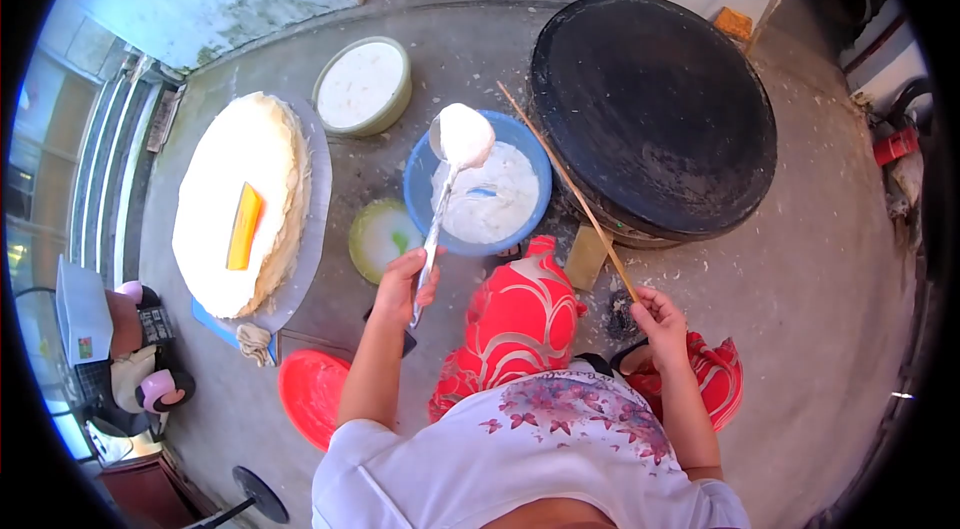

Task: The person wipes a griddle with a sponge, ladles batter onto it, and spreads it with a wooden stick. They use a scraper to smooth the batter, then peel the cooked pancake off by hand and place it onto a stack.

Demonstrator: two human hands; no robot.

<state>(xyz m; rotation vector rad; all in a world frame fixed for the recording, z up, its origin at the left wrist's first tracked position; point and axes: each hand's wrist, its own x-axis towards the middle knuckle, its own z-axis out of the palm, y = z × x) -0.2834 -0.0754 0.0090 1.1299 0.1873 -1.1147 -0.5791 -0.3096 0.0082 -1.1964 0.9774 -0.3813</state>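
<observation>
My left hand (408, 281) is closed around the handle of a ladle (436, 221). The ladle's bowl, heaped with pale batter (466, 135), is over a blue basin (411, 191) that holds more of the same batter. Between the fingertips of my right hand (661, 319) is one end of a thin wooden stick (572, 185). It slants up and left, its far tip between the basin and a large round black griddle (655, 114). No batter shows on the griddle's top.
Left stands a tall stack of thin pancakes (235, 149) on a round board, with a yellow-orange scraper (243, 227) on top. A tub of batter (362, 84), a green bowl with whitish liquid (382, 239) and a red basin (308, 391) stand on the floor.
</observation>
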